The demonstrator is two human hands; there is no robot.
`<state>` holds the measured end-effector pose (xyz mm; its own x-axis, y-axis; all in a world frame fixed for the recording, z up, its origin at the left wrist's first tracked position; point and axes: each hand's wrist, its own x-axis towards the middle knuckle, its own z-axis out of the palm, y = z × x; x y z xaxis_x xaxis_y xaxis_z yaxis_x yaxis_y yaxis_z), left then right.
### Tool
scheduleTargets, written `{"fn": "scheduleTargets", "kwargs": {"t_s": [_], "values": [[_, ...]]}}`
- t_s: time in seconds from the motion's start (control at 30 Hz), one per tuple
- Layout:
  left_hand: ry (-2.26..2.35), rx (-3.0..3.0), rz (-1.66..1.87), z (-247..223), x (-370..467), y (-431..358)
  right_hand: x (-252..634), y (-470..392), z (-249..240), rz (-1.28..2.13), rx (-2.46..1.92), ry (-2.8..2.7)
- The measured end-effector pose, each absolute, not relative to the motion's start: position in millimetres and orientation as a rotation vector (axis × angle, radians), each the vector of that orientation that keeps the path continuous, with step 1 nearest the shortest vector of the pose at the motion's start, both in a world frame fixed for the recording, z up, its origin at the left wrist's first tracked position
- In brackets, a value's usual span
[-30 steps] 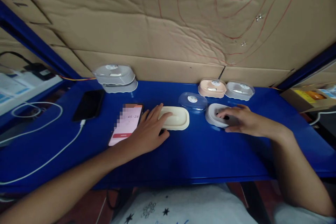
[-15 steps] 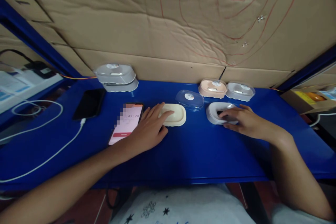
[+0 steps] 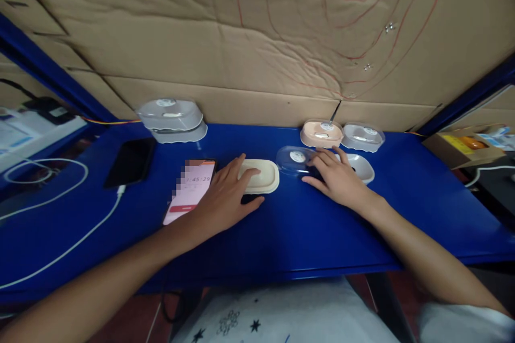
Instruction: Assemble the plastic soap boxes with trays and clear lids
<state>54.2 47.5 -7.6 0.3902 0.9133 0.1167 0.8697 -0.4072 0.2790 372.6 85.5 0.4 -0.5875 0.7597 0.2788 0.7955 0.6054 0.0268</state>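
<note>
My left hand (image 3: 225, 190) lies with its fingers spread over the left end of a cream, shallow oval dish (image 3: 267, 178). One fingertip rests inside the dish, and the thumb sticks out in front of it. A clear oval lid (image 3: 292, 159) with a round white sticker is pinched at its right end between the thumb and fingers of my right hand (image 3: 336, 174). Behind that hand sits a light grey oval box (image 3: 364, 167), uncovered and partly hidden by the hand and wrist.
A lit phone (image 3: 191, 193) lies left of my left hand; a dark phone (image 3: 131, 161) has a white cable (image 3: 100, 233). Lidded grey boxes (image 3: 173, 120) are stacked at the back left. A lidded peach box (image 3: 322, 134) and grey box (image 3: 364, 138) stand before the cardboard wall (image 3: 161, 37).
My right hand has come out of the grey box and moved left onto the clear lid, which has shifted slightly toward me and right. The left hand stays at the cream dish.
</note>
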Motion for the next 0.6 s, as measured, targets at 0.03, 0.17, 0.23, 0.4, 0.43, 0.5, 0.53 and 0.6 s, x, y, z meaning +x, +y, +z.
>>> {"fn": "scheduleTargets", "kwargs": {"t_s": [0.03, 0.17, 0.23, 0.4, 0.43, 0.5, 0.53, 0.6], "values": [[1.607, 2.458, 0.382, -6.7, 54.6, 47.8, 378.1, 85.1, 2.7, -0.205, -1.262, -2.591], [1.626, 2.424, 0.357, -5.0, 55.9, 47.9, 388.7, 86.3, 5.8, -0.088, -1.214, -2.629], [1.625, 2.400, 0.345, -5.7, 55.7, 47.1, 392.5, 87.2, 5.8, -0.010, -1.224, -2.650], [1.575, 2.392, 0.361, -7.6, 50.9, 47.0, 438.9, 88.5, 19.0, 0.236, -1.445, -2.705], [1.561, 2.398, 0.389, -7.5, 49.9, 47.8, 453.4, 89.1, 22.8, 0.288, -1.529, -2.695], [1.544, 2.390, 0.461, -6.2, 48.6, 49.7, 479.4, 89.9, 29.3, 0.375, -1.660, -2.656], [1.542, 2.369, 0.493, -5.0, 48.6, 50.7, 488.5, 89.8, 31.7, 0.396, -1.701, -2.634], [1.548, 2.292, 0.551, -1.4, 49.6, 52.1, 495.4, 86.6, 35.2, 0.393, -1.731, -2.603]]}}
